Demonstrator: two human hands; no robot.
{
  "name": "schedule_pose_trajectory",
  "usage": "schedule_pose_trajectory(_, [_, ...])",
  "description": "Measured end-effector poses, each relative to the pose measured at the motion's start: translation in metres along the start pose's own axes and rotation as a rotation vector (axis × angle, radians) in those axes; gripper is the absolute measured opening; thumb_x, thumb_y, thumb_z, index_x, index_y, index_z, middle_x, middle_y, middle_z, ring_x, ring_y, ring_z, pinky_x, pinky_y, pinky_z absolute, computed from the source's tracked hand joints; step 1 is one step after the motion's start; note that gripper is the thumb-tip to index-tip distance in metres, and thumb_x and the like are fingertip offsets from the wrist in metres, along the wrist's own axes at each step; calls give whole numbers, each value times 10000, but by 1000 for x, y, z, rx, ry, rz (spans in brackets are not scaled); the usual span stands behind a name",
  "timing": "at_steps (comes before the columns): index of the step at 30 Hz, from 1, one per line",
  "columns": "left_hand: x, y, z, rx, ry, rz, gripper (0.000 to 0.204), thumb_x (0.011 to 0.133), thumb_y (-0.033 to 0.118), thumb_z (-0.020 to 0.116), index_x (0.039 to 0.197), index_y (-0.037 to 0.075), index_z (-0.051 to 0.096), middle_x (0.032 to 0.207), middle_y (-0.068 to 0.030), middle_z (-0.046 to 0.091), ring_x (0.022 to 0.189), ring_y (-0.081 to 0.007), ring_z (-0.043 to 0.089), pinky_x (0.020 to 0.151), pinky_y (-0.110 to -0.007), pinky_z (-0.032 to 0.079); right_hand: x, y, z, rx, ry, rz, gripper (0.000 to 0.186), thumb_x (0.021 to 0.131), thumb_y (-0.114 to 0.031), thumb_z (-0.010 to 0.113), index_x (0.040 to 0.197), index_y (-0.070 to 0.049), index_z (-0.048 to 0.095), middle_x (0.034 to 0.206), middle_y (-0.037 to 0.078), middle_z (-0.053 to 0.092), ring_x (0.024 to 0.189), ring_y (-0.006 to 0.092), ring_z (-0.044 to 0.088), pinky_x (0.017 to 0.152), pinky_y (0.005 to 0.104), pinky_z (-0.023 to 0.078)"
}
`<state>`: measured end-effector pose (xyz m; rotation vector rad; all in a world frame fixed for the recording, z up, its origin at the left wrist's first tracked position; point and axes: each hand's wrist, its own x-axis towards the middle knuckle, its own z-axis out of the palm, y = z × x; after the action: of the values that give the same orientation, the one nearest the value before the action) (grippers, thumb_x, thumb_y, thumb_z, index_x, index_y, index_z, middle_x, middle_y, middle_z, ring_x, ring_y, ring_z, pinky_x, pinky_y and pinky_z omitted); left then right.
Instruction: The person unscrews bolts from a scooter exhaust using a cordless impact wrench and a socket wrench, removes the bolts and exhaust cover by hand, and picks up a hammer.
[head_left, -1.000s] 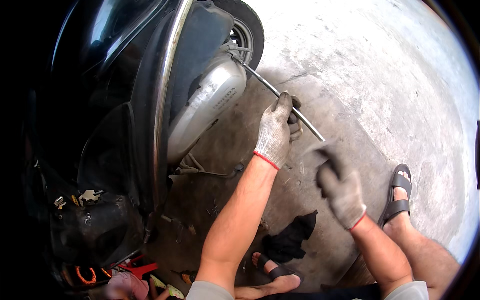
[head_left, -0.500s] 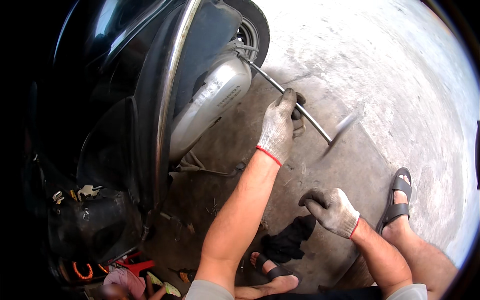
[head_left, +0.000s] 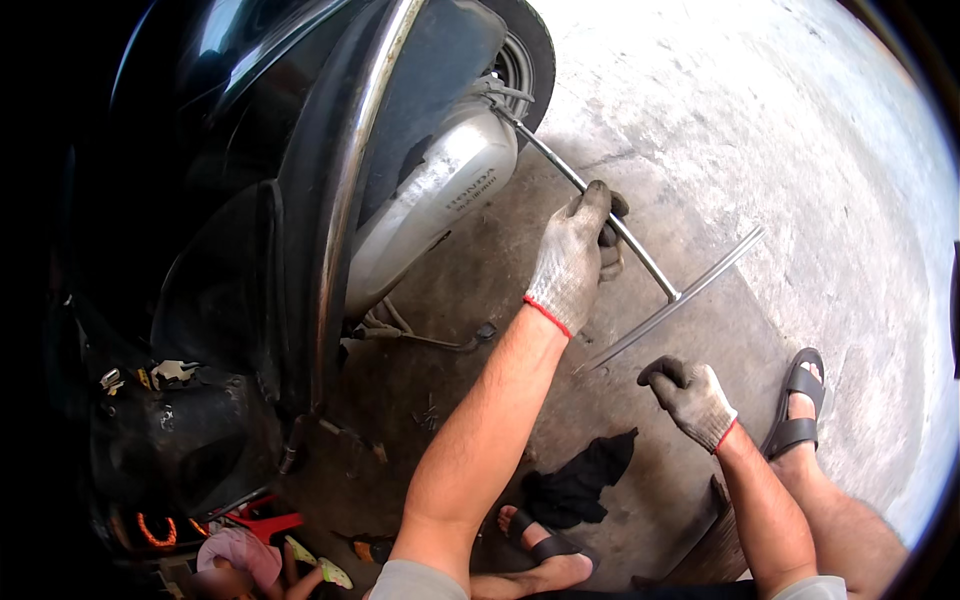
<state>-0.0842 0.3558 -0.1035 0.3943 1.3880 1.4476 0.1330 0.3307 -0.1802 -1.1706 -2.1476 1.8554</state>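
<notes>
1. Head view: scooter (head_left: 310, 220) could get scratched if wrench (head_left: 645, 261) slips.
2. Wrench slants out from beside wheel (head_left: 543, 70); off-axis pull might unseat it.
3. Left grip (head_left: 578, 245) wraps shaft (head_left: 550, 154); too loose and wrench could wobble.
4. Right grip (head_left: 692, 400) curled, looks empty, near crossbar (head_left: 720, 264); a swinging bar could rap it.

The metal tool's long crossbar (head_left: 720, 264) has swung round. The right hand (head_left: 694, 400) has pulled back from it.

The long silver T-handle wrench (head_left: 645, 258) slants, gripped mid-shaft.
</notes>
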Motion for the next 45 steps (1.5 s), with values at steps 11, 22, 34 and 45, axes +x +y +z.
schedule_pose_trajectory(11, [-29,-29,-1,145,-86,4,581,919,619,589,929,38,613,714,5,487,588,-69,469,509,-227,382,45,27,-48,245,270,120,272,921,-193,556,1023,-1,718,621,22,544,503,90,495,457,253,404])
schedule_pose_trajectory(22, [-82,-197,-115,750,-193,-249,541,1002,467,523,910,-54,631,732,-169,610,724,-214,547,729,-400,466,184,-114,-30,113,324,-246,462,950,-407,542,1119,10,649,947,140,693,788,222,669,697,355,549])
schedule_pose_trajectory(34, [-94,-192,-148,1127,-231,-274,482,963,440,520,969,-13,686,968,-292,679,962,-463,655,858,-523,508,299,-189,3,-117,437,-342,315,976,-366,592,925,-59,644,673,-37,486,559,70,418,468,259,352])
schedule_pose_trajectory(45, [-89,-188,-168,128,214,-358,571,982,480,521,1291,1,554,1171,-259,642,1124,-394,615,988,-482,476,166,-55,78,-217,130,-230,301,966,-295,575,1045,-13,645,898,132,621,816,238,599,679,344,492])
